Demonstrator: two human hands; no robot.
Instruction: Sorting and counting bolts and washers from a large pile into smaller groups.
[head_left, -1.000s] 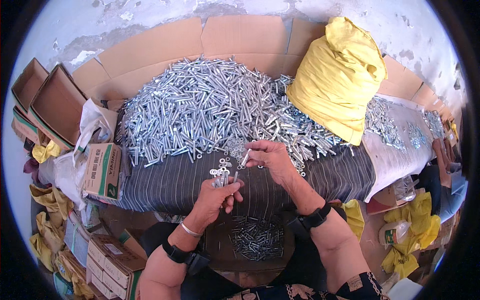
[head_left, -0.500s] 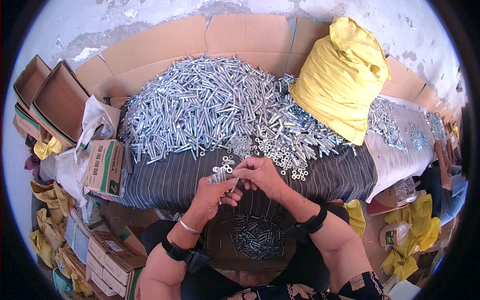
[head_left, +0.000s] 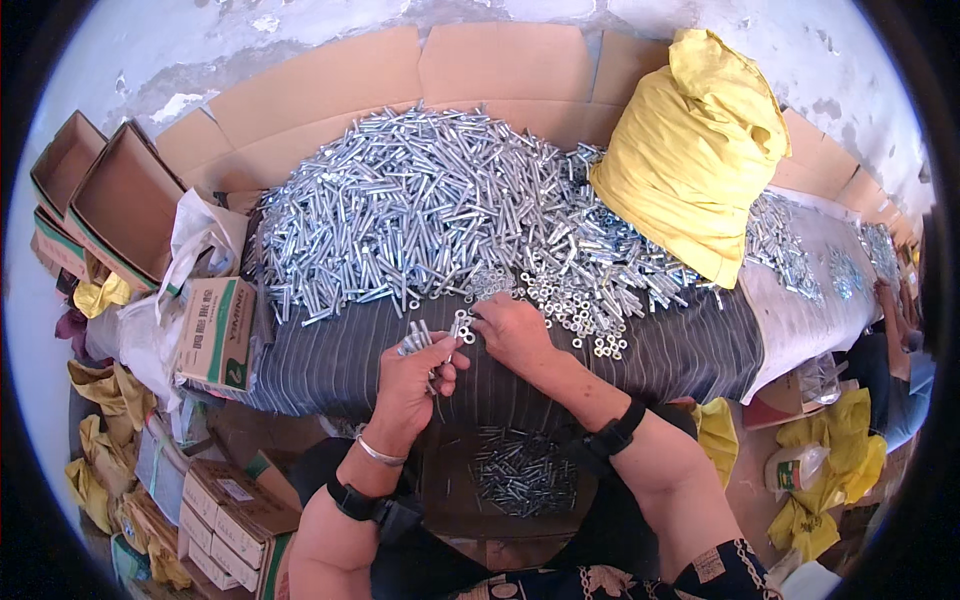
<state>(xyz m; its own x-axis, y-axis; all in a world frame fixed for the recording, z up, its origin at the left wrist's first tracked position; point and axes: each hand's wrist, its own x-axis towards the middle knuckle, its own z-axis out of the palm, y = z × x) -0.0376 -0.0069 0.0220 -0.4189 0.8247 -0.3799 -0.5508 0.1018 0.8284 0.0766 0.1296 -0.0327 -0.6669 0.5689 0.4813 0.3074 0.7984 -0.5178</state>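
My left hand [head_left: 408, 378] is closed around several silvery bolts [head_left: 418, 340], whose ends stick up past the thumb. To its right, my right hand [head_left: 518, 338] reaches palm down to the near edge of a small heap of washers [head_left: 490, 283]; its fingers curl under and are mostly hidden. Between the hands lie a few loose nuts [head_left: 464, 330] on the dark striped cloth [head_left: 330, 360]. More nuts [head_left: 580, 315] are spread to the right of my right hand. Behind them rises a large pile of silvery bolts [head_left: 400, 210].
Cardboard sheets [head_left: 510, 65] line the wall behind the pile. A full yellow sack [head_left: 695, 160] stands on the right. Open boxes [head_left: 125, 200] and a closed carton [head_left: 215, 335] are at left. Below the table edge, a box holds dark bolts [head_left: 522, 475]. Another person's arm [head_left: 890, 325] shows far right.
My right hand has moved away from the left hand, forward to the washers. The left hand has shifted slightly left, still holding the bolts. The view has shifted a little.
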